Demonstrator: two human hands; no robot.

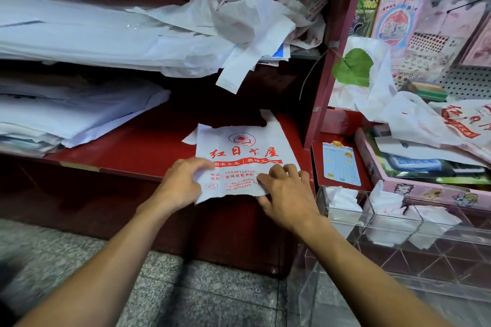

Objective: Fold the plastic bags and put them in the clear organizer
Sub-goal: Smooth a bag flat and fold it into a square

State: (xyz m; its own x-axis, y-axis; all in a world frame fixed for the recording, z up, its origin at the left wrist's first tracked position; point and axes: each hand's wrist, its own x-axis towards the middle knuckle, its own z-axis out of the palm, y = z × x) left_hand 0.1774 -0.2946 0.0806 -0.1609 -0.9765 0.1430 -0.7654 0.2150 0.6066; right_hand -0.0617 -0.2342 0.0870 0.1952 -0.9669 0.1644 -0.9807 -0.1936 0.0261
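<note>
A white plastic bag (pixel 239 151) with red print lies flat on the red shelf (pixel 138 151), handles pointing away from me. My left hand (pixel 180 183) pinches the bag's near left corner between thumb and fingers. My right hand (pixel 287 191) pinches the near right edge, lifting it slightly off the shelf. The clear organizer (pixel 393 223) stands low at the right, and folded white bags (pixel 342 199) sit in its compartments. A heap of crumpled white bags (pixel 255 24) lies on the upper shelf. More loose bags (pixel 425 119) lie over the pink box at the right.
Stacks of white paper (pixel 74 34) fill the upper and middle shelves at the left. A red upright post (pixel 326 82) divides the shelf from a pegboard display with pink packages (pixel 406 18). A pink box (pixel 425 188) stands behind the organizer. Grey stone floor (pixel 186 287) lies below.
</note>
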